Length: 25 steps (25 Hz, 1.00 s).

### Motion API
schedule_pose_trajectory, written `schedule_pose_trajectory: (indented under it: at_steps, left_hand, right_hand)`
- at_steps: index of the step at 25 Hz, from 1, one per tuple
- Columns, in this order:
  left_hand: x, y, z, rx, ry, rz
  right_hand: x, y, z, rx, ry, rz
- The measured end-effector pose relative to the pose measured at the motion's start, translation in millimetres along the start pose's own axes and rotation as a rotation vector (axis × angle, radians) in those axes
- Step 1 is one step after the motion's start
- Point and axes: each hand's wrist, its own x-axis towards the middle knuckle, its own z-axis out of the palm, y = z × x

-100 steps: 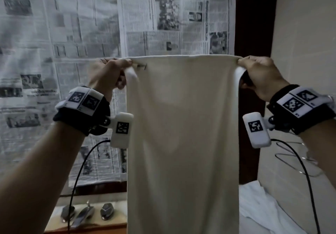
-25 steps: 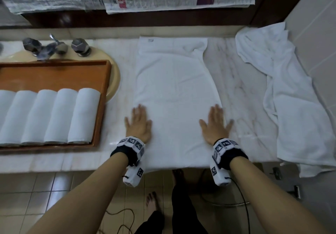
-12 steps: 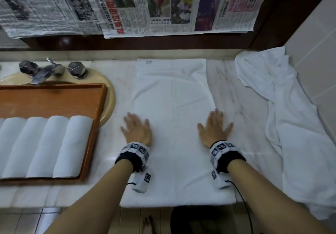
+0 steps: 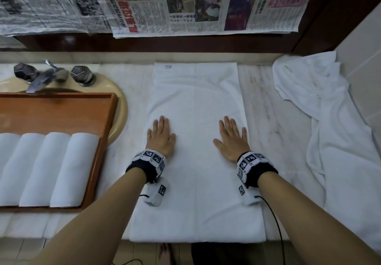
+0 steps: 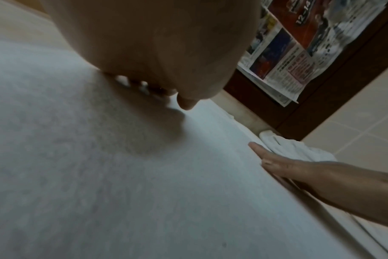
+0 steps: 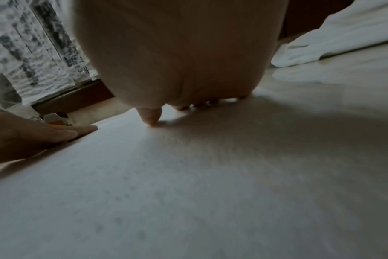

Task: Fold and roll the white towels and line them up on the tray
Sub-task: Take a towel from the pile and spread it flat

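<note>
A folded white towel (image 4: 195, 104) lies flat and lengthwise on the marble counter (image 4: 274, 120), reaching from the back wall to the front edge. My left hand (image 4: 160, 137) presses flat on its left side, fingers straight. My right hand (image 4: 232, 139) presses flat on its right side in the same way. The wrist views show each palm (image 5: 157, 43) (image 6: 179, 52) low over the towel (image 5: 122, 175) (image 6: 210, 175), with the other hand (image 5: 299, 168) (image 6: 33, 136) lying flat beside it. To the left a wooden tray (image 4: 61, 110) holds several rolled white towels (image 4: 55, 168) side by side.
A loose crumpled white towel (image 4: 329, 131) (image 6: 343, 33) is heaped along the right wall. The tray sits over a beige sink (image 4: 121, 104) with a metal tap (image 4: 41, 75). Newspaper (image 4: 185, 5) covers the wall behind. Cables hang from both wrists past the counter's front edge.
Both flat hands have slid away from me along the towel, and its far end now lies smooth and square. Four seconds ago I held the towel up by its top corners.
</note>
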Motion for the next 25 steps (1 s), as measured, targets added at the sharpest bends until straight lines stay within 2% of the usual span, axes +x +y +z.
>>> schedule_pose_trajectory:
  at_steps: [4, 7, 8, 10, 11, 12, 13, 14, 16, 17, 18, 20, 21, 22, 23, 25]
  left_hand:
    - [-20.2, -2.7, -0.6, -0.009, -0.007, -0.036]
    - [-14.3, 25.2, -12.6, -0.083, 0.083, -0.163]
    - [-7.4, 42.3, -14.2, -0.130, 0.096, -0.128]
    - [6.0, 67.6, -6.9, -0.163, 0.020, 0.096]
    - [12.0, 68.1, -1.4, -0.131, -0.025, 0.181]
    - [15.0, 57.0, 0.9, -0.077, -0.044, 0.194]
    - [21.7, 38.2, 1.4, -0.026, -0.005, 0.144]
    - [23.8, 17.6, 1.8, -0.006, 0.062, 0.022]
    - [31.9, 0.4, -12.7, -0.088, 0.178, -0.339]
    - [34.1, 8.3, -18.3, -0.161, 0.184, -0.432]
    - [39.6, 26.7, -20.9, -0.214, 0.184, -0.385]
    - [54.7, 73.2, -15.1, -0.257, 0.086, 0.005]
    - [64.2, 87.8, -11.2, -0.250, 0.017, 0.172]
    - [74.3, 88.0, -10.4, -0.208, -0.028, 0.252]
    - [86.2, 76.6, -14.7, -0.147, -0.031, 0.225]
    - [102.6, 41.9, -25.1, -0.053, 0.039, -0.018]
  right_hand:
    - [-25.0, -3.9, 6.7, -0.013, -0.037, 0.029]
    - [-18.5, -23.1, -10.7, -0.006, 0.062, 0.014]
    - [-9.5, -33.8, -17.6, 0.016, 0.076, -0.036]
    - [11.6, -47.4, -19.8, 0.026, 0.024, -0.161]
    - [20.9, -44.7, -18.6, 0.000, -0.007, -0.191]
    - [27.0, -34.5, -18.2, -0.027, -0.022, -0.177]
    - [32.4, -19.4, -19.8, -0.044, -0.013, -0.120]
    - [33.5, -2.7, -21.1, -0.037, 0.004, -0.010]
    - [36.4, 18.2, -32.4, 0.019, 0.058, 0.274]
    - [36.5, 14.6, -36.8, 0.031, 0.081, 0.323]
    - [40.8, 1.4, -40.1, 0.021, 0.116, 0.246]
    - [53.5, -33.6, -41.1, -0.005, 0.126, -0.087]
    - [62.4, -43.0, -42.0, 0.004, 0.097, -0.197]
    - [71.0, -42.4, -44.4, 0.014, 0.068, -0.217]
    - [80.1, -32.8, -48.1, 0.026, 0.059, -0.163]
    - [89.4, -3.1, -54.1, 0.046, 0.066, 0.097]
